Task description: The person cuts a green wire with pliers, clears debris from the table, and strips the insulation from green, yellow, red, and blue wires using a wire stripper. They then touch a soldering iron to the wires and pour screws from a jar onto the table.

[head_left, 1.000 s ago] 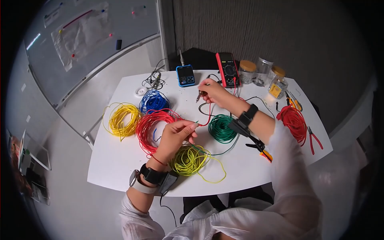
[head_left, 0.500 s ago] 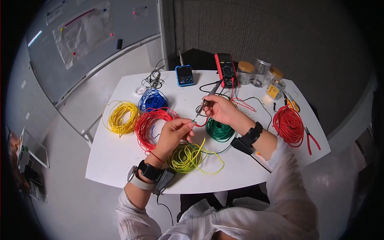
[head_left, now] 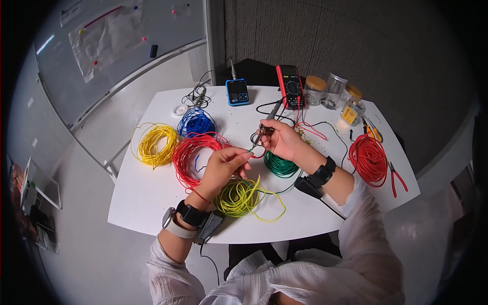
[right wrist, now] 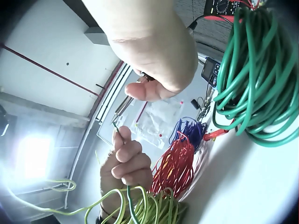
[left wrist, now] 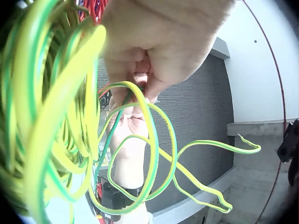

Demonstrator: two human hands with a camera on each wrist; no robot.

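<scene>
In the head view my left hand (head_left: 223, 165) pinches a green wire (right wrist: 130, 205) close to its end, thumb against forefinger. My right hand (head_left: 282, 138) holds a soldering iron (right wrist: 124, 106), its metal barrel slanting down toward the left fingertips. The right wrist view has the iron's tip right at the wire's upper end, just above the left fingers. Below the hands lies a yellow-green wire coil (head_left: 236, 199), whose loops fill much of the left wrist view. A green wire coil (head_left: 279, 166) sits partly behind my right hand.
Red (head_left: 185, 165), yellow (head_left: 152, 147) and blue (head_left: 195, 122) wire coils lie at the left. Toward the back stand a blue handheld meter (head_left: 237, 92), a red multimeter (head_left: 292, 89) and jars (head_left: 333, 91). Another red coil (head_left: 368, 160) and red-handled pliers (head_left: 396, 180) lie right.
My right hand has come down toward the left hand, bringing the soldering iron's tip to the green wire's end. The left hand keeps its pinch in nearly the same place.
</scene>
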